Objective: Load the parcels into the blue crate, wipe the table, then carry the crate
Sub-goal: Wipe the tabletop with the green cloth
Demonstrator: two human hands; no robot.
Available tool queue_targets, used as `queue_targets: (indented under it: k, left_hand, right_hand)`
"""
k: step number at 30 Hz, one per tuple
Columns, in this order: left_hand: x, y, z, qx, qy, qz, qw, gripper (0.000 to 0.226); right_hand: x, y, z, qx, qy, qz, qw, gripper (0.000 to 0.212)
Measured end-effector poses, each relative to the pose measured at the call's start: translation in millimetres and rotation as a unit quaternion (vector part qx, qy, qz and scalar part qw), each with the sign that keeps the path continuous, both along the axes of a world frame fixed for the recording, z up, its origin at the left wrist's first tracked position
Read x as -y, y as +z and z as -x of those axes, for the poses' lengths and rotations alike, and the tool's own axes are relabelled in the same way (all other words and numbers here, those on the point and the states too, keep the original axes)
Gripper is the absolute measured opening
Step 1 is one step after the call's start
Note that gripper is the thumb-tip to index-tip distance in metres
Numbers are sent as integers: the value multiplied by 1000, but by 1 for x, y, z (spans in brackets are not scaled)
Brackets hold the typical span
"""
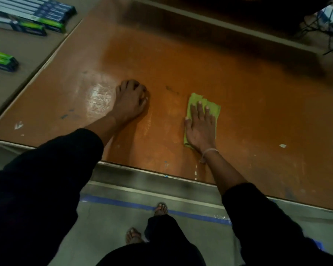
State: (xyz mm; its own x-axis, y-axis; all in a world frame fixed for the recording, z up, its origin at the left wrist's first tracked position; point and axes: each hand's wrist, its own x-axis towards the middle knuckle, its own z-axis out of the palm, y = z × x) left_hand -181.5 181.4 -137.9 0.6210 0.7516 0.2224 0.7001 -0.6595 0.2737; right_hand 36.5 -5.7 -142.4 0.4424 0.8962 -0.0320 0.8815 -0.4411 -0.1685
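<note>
Pressing green cloth flat, right hand fingers spread | left hand fingers curled, contents hidden | table blurred

I see the orange-brown desk, its top scuffed with pale scratches and small chips of white and blue. A green cloth lies flat on it near the front edge. My left hand rests curled on the bare top; my right hand lies spread flat over the cloth.
</note>
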Motion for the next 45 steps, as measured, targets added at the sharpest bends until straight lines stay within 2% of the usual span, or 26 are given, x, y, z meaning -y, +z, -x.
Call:
queue_targets:
  k: [4, 5, 8, 9, 13, 15, 17, 18, 19, 22, 23, 25, 29, 30, 33, 35, 36, 39, 40, 41, 44, 45]
  left_hand:
    - [-23, -2, 4, -7, 10, -2, 1000, 39]
    - [-28, -3, 4, -10, 13, -2, 1000, 39]
    - [-45, -3, 3, -20, 21, -2, 1000, 41]
    - [-50, -2, 3, -24, 24, -2, 999, 41]
    - [-69, 0, 9, -34, 40, 1, 999, 43]
    - [-75, 2, 13, -35, 46, -3, 998, 44]
    - [-78, 1, 15, -31, 49, -10, 998, 46]
    - [-78, 0, 15, -29, 52, -16, 998, 46]
    - [-77, 0, 14, -28, 55, -22, 998, 45]
    - [-76, -1, 12, -27, 63, -30, 997, 43]
    - [-77, -1, 12, -27, 66, -33, 997, 42]
    - [-77, 0, 12, -28, 69, -34, 997, 41]
    - [-79, 0, 11, -33, 77, -36, 996, 41]
    - [-80, -1, 11, -32, 78, -36, 996, 41]
    - [-81, -2, 12, -22, 79, -33, 996, 40]
    - [-80, -2, 11, -21, 80, -38, 996, 40]
    - [-80, -2, 11, -22, 82, -41, 996, 40]
    - [-82, -4, 11, -21, 84, -49, 995, 39]
    - [-83, -5, 11, -20, 84, -48, 995, 39]
    - [-84, -6, 11, -19, 82, -46, 995, 39]
    - [-86, -7, 12, -23, 81, -46, 995, 40]
    - [-86, -7, 12, -23, 83, -46, 995, 40]
  right_hand:
    - [-23, 1, 6, 2, 191, -11, 982, 58]
    - [-32, 1, -4, 4, 189, -11, 982, 58]
    - [-70, 1, -24, -4, 36, -1, 999, 61]
    - [-82, 1, -22, -1, 23, 1, 1000, 62]
    - [-101, 2, -21, 0, 222, -16, 975, 57]
    - [-117, 1, -37, 3, 194, -19, 981, 57]
    - [-142, 0, -45, 1, 76, -9, 997, 60]
    - [-153, -1, -42, 6, 52, -2, 999, 61]
    - [-161, -1, -38, 10, 72, -2, 997, 61]
    - [-178, 1, -34, 1, 218, -18, 976, 57]
    - [-186, 2, -40, 2, 234, -17, 972, 57]
    - [-208, 3, -53, 2, 188, -18, 982, 58]
    - [-259, 3, -50, -16, 11, -10, 1000, 62]
    - [-268, 3, -42, -15, 20, -12, 1000, 62]
    - [-285, 2, -30, -2, 187, -9, 982, 59]
    - [-299, 5, -47, -3, 213, -3, 977, 58]
    - [-308, 6, -57, -2, 177, -7, 984, 58]
    - [-334, 5, -72, -13, -24, 8, 1000, 62]
    - [-341, 5, -67, -19, -45, 13, 999, 63]
    - [-346, 5, -62, -18, -16, 11, 1000, 63]
    - [-355, 8, -65, -13, 195, 4, 981, 59]
    - [-358, 10, -73, -14, 223, 6, 975, 58]
